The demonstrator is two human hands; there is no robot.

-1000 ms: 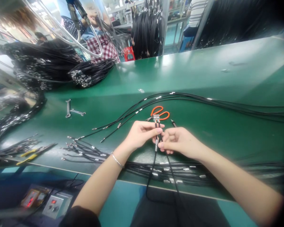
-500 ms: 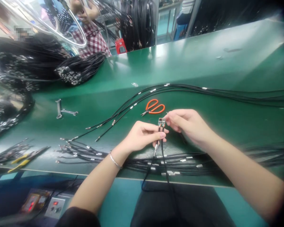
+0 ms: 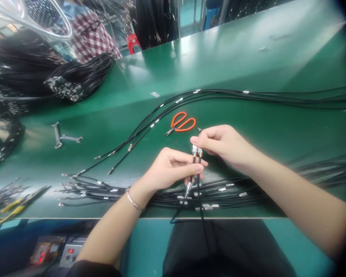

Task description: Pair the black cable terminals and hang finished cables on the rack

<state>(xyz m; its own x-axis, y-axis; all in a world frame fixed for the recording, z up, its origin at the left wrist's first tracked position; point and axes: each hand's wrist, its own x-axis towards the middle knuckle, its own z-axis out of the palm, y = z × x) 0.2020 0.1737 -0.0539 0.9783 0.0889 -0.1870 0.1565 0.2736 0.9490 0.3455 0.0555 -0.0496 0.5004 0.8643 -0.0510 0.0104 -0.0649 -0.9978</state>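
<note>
Open-end spanner (image 3: pixel 57 135): left on the counter (image 3: pixel 265 50). Left hand (image 3: pixel 168 169): closed around two black cables (image 3: pixel 194 161), near the counter's front edge, metal terminals (image 3: pixel 196 151) just above it. Orange-handled scissors (image 3: pixel 181 121): beyond the hands. Right hand (image 3: pixel 223 146): fingers narrowly pinched at the terminals, contact unclear.
</note>
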